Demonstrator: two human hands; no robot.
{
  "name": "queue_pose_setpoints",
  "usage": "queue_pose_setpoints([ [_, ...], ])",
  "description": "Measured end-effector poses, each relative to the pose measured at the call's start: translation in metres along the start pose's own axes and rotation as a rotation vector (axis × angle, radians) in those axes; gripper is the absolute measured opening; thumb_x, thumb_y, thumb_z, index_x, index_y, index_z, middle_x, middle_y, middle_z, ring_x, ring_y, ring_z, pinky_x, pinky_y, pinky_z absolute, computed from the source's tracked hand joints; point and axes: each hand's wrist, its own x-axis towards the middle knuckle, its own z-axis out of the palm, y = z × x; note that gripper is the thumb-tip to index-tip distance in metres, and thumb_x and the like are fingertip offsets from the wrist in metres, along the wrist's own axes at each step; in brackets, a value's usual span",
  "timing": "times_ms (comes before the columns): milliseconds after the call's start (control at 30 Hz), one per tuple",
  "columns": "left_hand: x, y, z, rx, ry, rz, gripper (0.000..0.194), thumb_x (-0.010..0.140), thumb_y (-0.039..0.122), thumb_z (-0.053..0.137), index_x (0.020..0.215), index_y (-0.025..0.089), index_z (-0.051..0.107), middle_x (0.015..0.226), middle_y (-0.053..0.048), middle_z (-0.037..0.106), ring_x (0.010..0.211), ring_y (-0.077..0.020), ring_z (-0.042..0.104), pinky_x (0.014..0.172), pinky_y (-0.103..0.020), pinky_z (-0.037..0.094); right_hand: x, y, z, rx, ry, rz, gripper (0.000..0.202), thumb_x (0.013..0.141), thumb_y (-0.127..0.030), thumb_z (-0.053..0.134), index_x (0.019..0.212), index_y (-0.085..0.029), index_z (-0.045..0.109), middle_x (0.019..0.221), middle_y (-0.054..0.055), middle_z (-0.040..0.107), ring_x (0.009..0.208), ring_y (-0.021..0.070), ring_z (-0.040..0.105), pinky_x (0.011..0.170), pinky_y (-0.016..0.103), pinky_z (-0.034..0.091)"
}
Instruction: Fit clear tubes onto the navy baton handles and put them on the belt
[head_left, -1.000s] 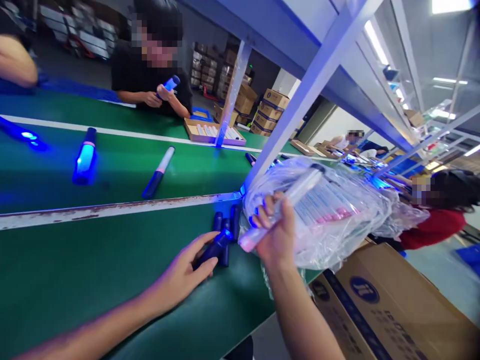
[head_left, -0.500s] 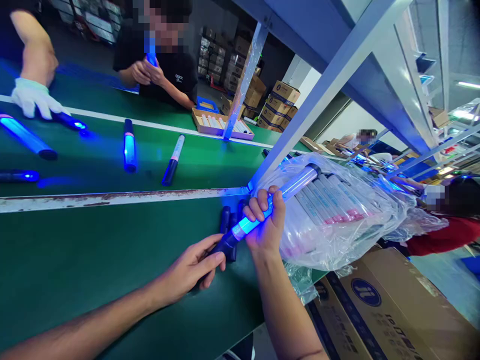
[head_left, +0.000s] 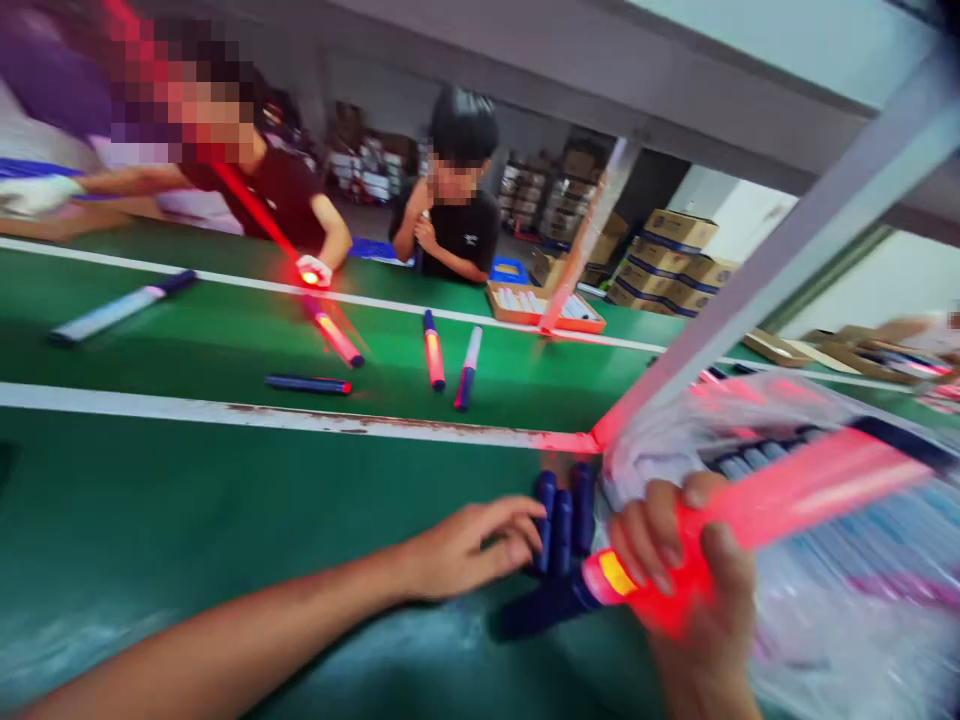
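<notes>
My right hand (head_left: 697, 570) is wrapped round the tube of a light stick (head_left: 821, 490) that glows red. Its dark handle points down to the left over the green table, and a dark cap closes the far end. To the left, my left hand (head_left: 487, 545) is off the stick, thumb and fingers apart. Its fingertips are at several dark handles (head_left: 562, 530) standing close together; whether they touch one I cannot tell. A clear plastic bag (head_left: 787, 640) full of light sticks lies beside and behind my right hand.
Several light sticks, among them a red-glowing one (head_left: 433, 350), lie on the green belt (head_left: 390, 355) beyond a white rail (head_left: 420, 428). A slanted metal post (head_left: 720, 310) rises at the right. Two people work across the belt, near an open box of sticks (head_left: 585, 316).
My left hand has let go of the stick's handle and moved to the dark handles. The glow has turned from blue to red. My view has swung left.
</notes>
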Motion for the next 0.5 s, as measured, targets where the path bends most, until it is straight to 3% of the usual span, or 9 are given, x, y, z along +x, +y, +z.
queue_pose_setpoints([
  [67,0.009,-0.011,-0.064,0.457,0.264,-0.139,0.041,0.105,0.041,0.037,0.136,0.023,0.057,0.125,-0.008,0.069,0.114,-0.0211,0.065,0.1,-0.033,0.05,-0.002,-0.006,-0.005,-0.029,-0.002,-0.038,0.017,0.09,-0.038,0.071,0.094,-0.026,0.06,0.058,-0.009,0.047,0.037,0.0056,0.032,0.039,0.019,0.036],
  [133,0.006,-0.023,-0.135,0.621,0.401,-0.284,0.042,0.101,0.028,0.037,0.135,0.015,0.057,0.134,-0.016,0.064,0.126,-0.0285,0.057,0.11,-0.044,0.041,-0.004,-0.007,-0.008,-0.036,0.011,-0.049,0.018,0.09,-0.038,0.072,0.092,-0.025,0.06,0.057,-0.009,0.047,0.037,0.0056,0.035,0.039,0.019,0.035],
  [200,-0.007,-0.036,-0.194,0.73,0.39,-0.395,0.039,0.091,0.023,0.05,0.125,0.013,0.065,0.126,-0.018,0.068,0.123,-0.0337,0.059,0.11,-0.049,0.04,-0.007,-0.004,-0.008,-0.054,0.02,-0.048,0.017,0.091,-0.037,0.071,0.092,-0.024,0.06,0.057,-0.008,0.047,0.038,0.0057,0.038,0.04,0.019,0.034],
  [267,-0.022,-0.047,-0.229,0.79,0.315,-0.449,0.035,0.083,0.022,0.056,0.114,0.013,0.07,0.115,-0.017,0.073,0.112,-0.0346,0.065,0.103,-0.048,0.044,-0.009,0.0,-0.008,-0.076,0.014,-0.051,0.016,0.092,-0.036,0.071,0.092,-0.024,0.06,0.057,-0.007,0.048,0.039,0.0059,0.039,0.041,0.019,0.034],
  [300,-0.028,-0.05,-0.238,0.807,0.273,-0.454,0.034,0.081,0.022,0.057,0.112,0.014,0.071,0.111,-0.016,0.074,0.107,-0.0335,0.066,0.1,-0.046,0.046,-0.011,0.002,-0.009,-0.081,0.012,-0.057,0.015,0.092,-0.035,0.07,0.093,-0.024,0.061,0.058,-0.007,0.048,0.04,0.0059,0.04,0.042,0.019,0.034],
  [367,-0.032,-0.052,-0.234,0.822,0.208,-0.426,0.034,0.083,0.024,0.057,0.114,0.017,0.07,0.112,-0.014,0.074,0.107,-0.0313,0.066,0.1,-0.042,0.045,-0.012,0.005,-0.01,-0.082,0.015,-0.065,0.014,0.092,-0.035,0.07,0.093,-0.024,0.061,0.059,-0.007,0.048,0.04,0.0059,0.041,0.042,0.018,0.035],
  [433,-0.027,-0.048,-0.206,0.812,0.182,-0.371,0.038,0.088,0.03,0.055,0.122,0.018,0.066,0.123,-0.013,0.07,0.116,-0.0309,0.063,0.102,-0.04,0.042,-0.011,0.005,-0.011,-0.078,0.027,-0.068,0.014,0.093,-0.035,0.07,0.094,-0.025,0.06,0.059,-0.008,0.047,0.041,0.0058,0.041,0.042,0.018,0.036],
  [500,-0.013,-0.038,-0.158,0.766,0.165,-0.325,0.039,0.092,0.036,0.053,0.126,0.018,0.062,0.126,-0.013,0.068,0.116,-0.0306,0.063,0.097,-0.039,0.045,-0.009,0.004,-0.011,-0.084,0.047,-0.077,0.014,0.093,-0.035,0.07,0.095,-0.025,0.06,0.06,-0.008,0.047,0.041,0.0057,0.04,0.043,0.018,0.036],
])
